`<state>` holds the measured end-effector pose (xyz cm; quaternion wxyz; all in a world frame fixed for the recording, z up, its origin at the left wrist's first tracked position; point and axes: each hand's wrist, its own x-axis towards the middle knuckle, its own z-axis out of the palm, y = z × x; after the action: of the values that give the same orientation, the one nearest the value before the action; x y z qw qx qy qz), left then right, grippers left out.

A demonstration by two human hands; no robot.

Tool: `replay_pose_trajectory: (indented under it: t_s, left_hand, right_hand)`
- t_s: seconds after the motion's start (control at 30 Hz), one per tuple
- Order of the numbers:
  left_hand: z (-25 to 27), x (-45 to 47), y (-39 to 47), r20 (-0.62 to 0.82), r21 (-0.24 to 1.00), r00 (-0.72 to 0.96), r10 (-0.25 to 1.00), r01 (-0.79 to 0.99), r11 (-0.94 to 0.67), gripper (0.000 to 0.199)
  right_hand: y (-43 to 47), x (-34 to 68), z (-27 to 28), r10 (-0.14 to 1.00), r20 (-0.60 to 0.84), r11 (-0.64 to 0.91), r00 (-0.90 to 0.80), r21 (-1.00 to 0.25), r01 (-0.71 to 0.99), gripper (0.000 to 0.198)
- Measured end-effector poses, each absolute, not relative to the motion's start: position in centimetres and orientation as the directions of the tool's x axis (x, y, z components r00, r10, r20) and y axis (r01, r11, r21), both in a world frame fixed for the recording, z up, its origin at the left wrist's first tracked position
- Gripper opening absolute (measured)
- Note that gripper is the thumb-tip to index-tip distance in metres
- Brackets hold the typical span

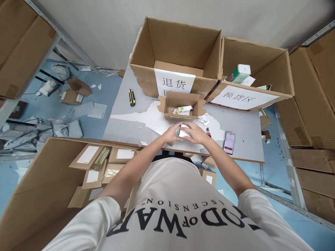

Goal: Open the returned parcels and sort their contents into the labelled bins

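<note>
Between my two hands is a small white box [184, 131], held just above the table near its front edge. My left hand [171, 134] grips its left side, and my right hand [195, 133] wraps over its right side and top. Directly behind them stands an open small cardboard carton [180, 118], its flaps spread. Inside the carton lies a white packet with green print [183, 110]. To the right of my right hand lies a red-and-black cutter [208, 132], and farther right a phone [229, 143].
Two large open cartons with paper signs, the left carton [141, 78] and the right carton [284, 89], line the table's back. A yellow-black utility knife [132, 97] lies at left. Below left, a big carton [34, 174] holds several parcels. Shelving with boxes [314, 129] stands right.
</note>
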<state>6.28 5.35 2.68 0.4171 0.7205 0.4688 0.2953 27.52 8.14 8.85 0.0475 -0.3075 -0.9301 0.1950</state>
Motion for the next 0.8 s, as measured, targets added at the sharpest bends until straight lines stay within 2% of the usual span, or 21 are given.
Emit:
replay_pose_trajectory:
  t_s: [0.13, 0.23, 0.3, 0.37, 0.43, 0.5, 0.57, 0.63, 0.7, 0.8]
  left_hand:
    - [3.3, 6.4, 6.5, 0.007, 0.882, 0.39, 0.921, 0.431, -0.189, 0.083]
    - [3.5, 6.8, 6.3, 0.003, 0.862, 0.413, 0.911, 0.461, -0.212, 0.08]
    - [3.3, 7.0, 6.2, 0.012, 0.847, 0.412, 0.911, 0.48, -0.228, 0.079]
    - [3.1, 7.0, 6.1, 0.015, 0.841, 0.391, 0.92, 0.493, -0.224, 0.078]
    - [2.9, 6.6, 6.0, 0.015, 0.839, 0.362, 0.932, 0.502, -0.209, 0.078]
    - [2.8, 6.1, 5.8, 0.024, 0.841, 0.347, 0.937, 0.5, -0.206, 0.083]
    - [2.6, 5.8, 5.5, 0.045, 0.842, 0.36, 0.932, 0.488, -0.229, 0.09]
    - [2.5, 5.8, 5.3, 0.057, 0.836, 0.372, 0.927, 0.49, -0.248, 0.095]
    - [2.4, 6.2, 5.0, 0.052, 0.823, 0.372, 0.927, 0.51, -0.251, 0.094]
    - [2.3, 6.7, 4.9, 0.038, 0.815, 0.371, 0.928, 0.526, -0.243, 0.097]
  right_hand:
    - [9.0, 26.5, 10.2, 0.499, -0.128, 0.798, -0.857, -0.318, 0.512, 0.045]
    - [9.6, 25.6, 10.7, 0.448, -0.207, 0.828, -0.87, -0.27, 0.491, 0.046]
    - [10.0, 25.5, 10.9, 0.432, -0.203, 0.834, -0.878, -0.279, 0.475, 0.044]
    - [10.0, 26.2, 11.1, 0.463, -0.133, 0.812, -0.876, -0.332, 0.48, 0.041]
    - [9.5, 27.6, 11.1, 0.557, -0.023, 0.761, -0.83, -0.388, 0.521, 0.038]
    - [8.5, 29.3, 10.8, 0.666, 0.068, 0.704, -0.742, -0.387, 0.596, 0.035]
    - [7.3, 30.6, 10.2, 0.739, 0.113, 0.663, -0.664, -0.299, 0.687, 0.029]
    - [6.2, 31.1, 9.7, 0.748, 0.113, 0.663, -0.654, -0.179, 0.727, 0.024]
    - [5.6, 30.6, 9.4, 0.701, 0.081, 0.713, -0.709, -0.11, 0.692, 0.03]
    - [5.4, 29.1, 9.8, 0.614, -0.007, 0.786, -0.789, -0.085, 0.612, 0.034]
